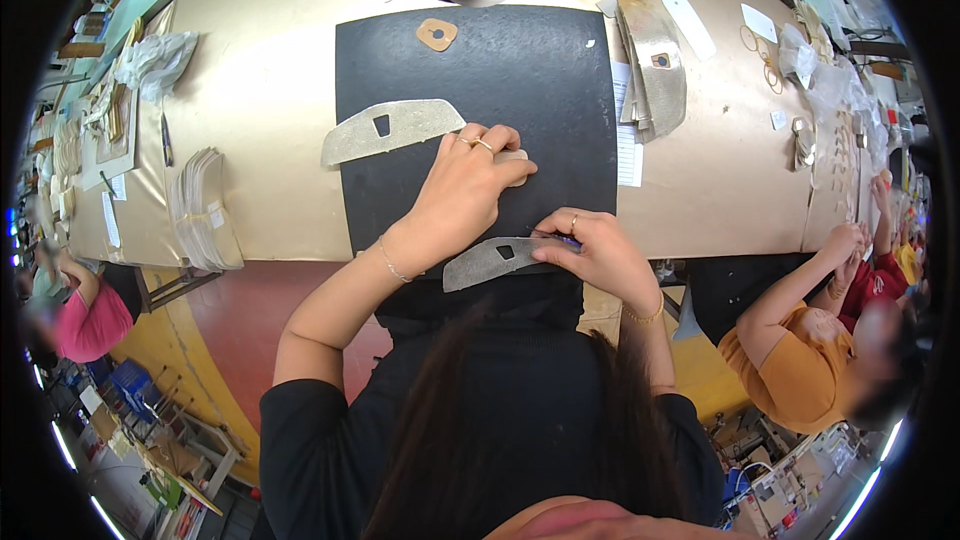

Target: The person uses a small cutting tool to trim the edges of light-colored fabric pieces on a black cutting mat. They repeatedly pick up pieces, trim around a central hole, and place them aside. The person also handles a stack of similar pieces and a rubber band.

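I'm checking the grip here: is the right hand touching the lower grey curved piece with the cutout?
Touching. The head view shows the right hand with its thumb lying over the right end of the grey curved piece.

Nothing legible, only perhaps tiny print on the white sheet (629,158).

Bright light whitens the tabletop (260,110); fisheye edges curve into black.
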Demonstrator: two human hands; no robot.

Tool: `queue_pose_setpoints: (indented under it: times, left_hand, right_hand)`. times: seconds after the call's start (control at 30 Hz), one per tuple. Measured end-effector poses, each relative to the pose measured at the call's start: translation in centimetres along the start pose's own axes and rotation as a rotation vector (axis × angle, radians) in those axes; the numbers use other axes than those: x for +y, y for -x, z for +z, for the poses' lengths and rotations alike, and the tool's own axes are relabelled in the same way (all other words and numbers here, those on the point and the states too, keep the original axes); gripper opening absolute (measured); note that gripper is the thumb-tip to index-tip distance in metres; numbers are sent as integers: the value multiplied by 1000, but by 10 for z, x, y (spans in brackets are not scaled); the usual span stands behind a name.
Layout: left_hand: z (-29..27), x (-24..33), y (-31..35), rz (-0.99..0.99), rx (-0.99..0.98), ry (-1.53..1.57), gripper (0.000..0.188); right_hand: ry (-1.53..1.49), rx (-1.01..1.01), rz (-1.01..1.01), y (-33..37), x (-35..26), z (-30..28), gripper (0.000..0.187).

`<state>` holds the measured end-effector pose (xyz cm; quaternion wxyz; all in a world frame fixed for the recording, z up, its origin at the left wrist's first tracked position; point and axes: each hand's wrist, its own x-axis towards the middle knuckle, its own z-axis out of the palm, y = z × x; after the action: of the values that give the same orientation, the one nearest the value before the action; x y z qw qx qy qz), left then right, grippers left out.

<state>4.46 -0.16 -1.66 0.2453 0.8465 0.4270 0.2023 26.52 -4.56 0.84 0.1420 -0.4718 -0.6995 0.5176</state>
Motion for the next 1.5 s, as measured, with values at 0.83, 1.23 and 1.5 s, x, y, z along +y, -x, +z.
queue_pose_setpoints:
  times: [0.83,1.23,1.5]
  left_hand:
    - [-27,5,42,-409,7,577,45]
    - [-24,-4,19,-687,44,758,29]
    - [-24,-3,18,-700,66,758,27]
  right_hand:
    - [-585,261,169,-7,10,9,17]
    - [-290,460,233,-30,1,6,26]
    - [-240,430,270,-39,-1,-1,24]
